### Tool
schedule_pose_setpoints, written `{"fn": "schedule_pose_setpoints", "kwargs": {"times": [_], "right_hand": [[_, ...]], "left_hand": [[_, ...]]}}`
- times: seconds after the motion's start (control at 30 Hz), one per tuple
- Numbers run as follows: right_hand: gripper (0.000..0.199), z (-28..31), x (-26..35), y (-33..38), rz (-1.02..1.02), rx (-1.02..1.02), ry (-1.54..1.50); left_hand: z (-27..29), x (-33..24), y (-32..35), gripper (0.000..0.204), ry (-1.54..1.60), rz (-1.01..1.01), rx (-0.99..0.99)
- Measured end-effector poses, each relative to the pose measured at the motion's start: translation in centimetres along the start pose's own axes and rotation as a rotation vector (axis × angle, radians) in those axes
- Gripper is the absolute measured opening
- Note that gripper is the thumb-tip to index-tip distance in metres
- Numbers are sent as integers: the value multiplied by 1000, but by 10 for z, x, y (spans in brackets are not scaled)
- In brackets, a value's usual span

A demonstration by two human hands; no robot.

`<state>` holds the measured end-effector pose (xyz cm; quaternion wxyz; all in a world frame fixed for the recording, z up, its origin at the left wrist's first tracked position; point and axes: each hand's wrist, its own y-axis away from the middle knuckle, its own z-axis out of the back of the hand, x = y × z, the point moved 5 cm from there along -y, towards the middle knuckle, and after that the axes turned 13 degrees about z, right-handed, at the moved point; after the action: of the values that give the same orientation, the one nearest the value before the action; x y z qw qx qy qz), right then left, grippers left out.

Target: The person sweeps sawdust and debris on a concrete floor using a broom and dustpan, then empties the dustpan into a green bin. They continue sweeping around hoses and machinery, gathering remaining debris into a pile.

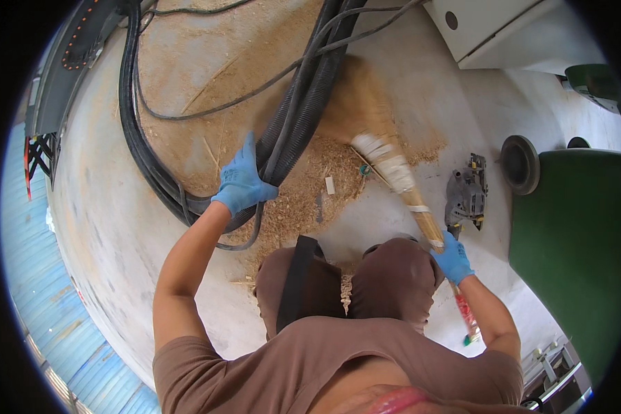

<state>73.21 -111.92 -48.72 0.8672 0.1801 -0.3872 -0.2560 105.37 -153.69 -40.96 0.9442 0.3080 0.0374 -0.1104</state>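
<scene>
My left hand [241,181], in a blue glove, is closed around a bundle of black corrugated hoses [293,131] that crosses the floor in front of my knees. The other blue-gloved hand, my right hand [454,259], grips the handle of a broom [423,215]. Whitish wrapping binds the broom above the handle, and its brown bristles are blurred by motion beside the hoses. Sawdust [297,207] lies thickly under and around the hoses. A small pale wood offcut [330,185] rests in it, between my left hand and the broom.
A grey power tool [466,193] lies right of the broom. Farther right is a large green wheeled bin [573,221], with a pale cabinet [510,31] at the far right. A thin dark cable [228,103] loops across the sawdust. Blue ribbed sheeting [62,303] borders the left side.
</scene>
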Motion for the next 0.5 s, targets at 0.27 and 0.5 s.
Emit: {"fn": "schedule_pose_setpoints", "kwargs": {"times": [0.27,0.5], "right_hand": [[34,0,0,-145,-106,-326,-287],[41,6,117,-306,135,-85,54]], "left_hand": [[19,2,8,128,34,-80,-25],[17,2,7,130,90,-28,51]]}}
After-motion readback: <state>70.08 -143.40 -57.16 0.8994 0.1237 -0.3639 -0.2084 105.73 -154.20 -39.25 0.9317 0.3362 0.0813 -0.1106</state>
